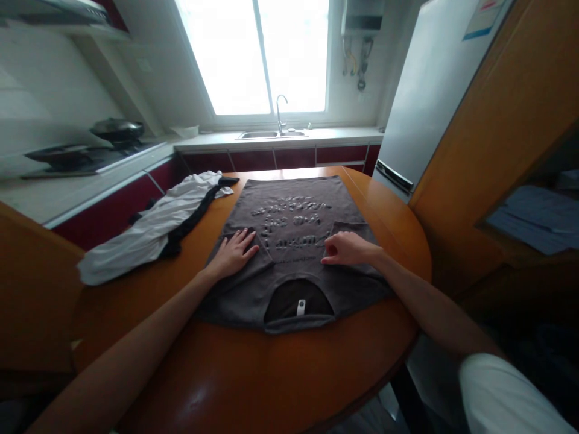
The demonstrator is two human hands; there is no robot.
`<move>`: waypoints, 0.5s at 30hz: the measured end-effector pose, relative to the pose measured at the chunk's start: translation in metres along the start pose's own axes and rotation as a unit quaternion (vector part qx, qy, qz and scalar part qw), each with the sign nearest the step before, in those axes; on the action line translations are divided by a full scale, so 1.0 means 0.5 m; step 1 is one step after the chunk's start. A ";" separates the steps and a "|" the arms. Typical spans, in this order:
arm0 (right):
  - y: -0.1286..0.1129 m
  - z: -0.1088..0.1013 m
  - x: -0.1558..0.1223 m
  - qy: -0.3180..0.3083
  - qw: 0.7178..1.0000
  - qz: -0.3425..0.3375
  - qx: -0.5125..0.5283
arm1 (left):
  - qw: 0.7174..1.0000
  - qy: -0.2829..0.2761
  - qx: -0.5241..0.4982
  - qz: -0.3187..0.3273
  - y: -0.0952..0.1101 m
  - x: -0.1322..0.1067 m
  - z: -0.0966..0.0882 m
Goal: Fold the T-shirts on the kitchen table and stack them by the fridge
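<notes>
A dark grey T-shirt [294, 271] with raised lettering on its front lies spread out, its neck opening and white label towards me. Both sleeves are folded inward over the body. My left hand [234, 253] rests on the left folded sleeve, palm down with the fingers spread. On the other side, my right hand [348, 248] is at the edge of the right folded sleeve, its fingers curled closed on the cloth. The fingertips of that hand are partly hidden.
The shirt lies on a round-ended wooden table [280, 374]. White and black clothes [154, 232] are heaped at its left. Beyond stand a counter with a sink [260, 135], a stove with a pan [117, 129] and a fridge [429, 90].
</notes>
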State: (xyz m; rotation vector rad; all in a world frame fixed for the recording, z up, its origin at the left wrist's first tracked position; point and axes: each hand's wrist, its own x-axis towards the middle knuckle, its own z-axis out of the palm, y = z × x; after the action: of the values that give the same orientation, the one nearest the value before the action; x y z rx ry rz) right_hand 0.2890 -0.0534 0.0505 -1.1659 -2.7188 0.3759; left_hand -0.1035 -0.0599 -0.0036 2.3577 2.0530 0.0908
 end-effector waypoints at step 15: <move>-0.005 0.005 0.008 0.008 0.998 0.037 0.057 | 1.000 -0.007 -0.008 0.005 0.003 -0.003 -0.003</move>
State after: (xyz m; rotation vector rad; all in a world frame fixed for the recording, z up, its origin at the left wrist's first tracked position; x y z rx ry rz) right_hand 0.2837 -0.0525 0.0491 -1.2345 -2.6089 0.5207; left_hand -0.1023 -0.0617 -0.0023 2.3525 2.0281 0.0907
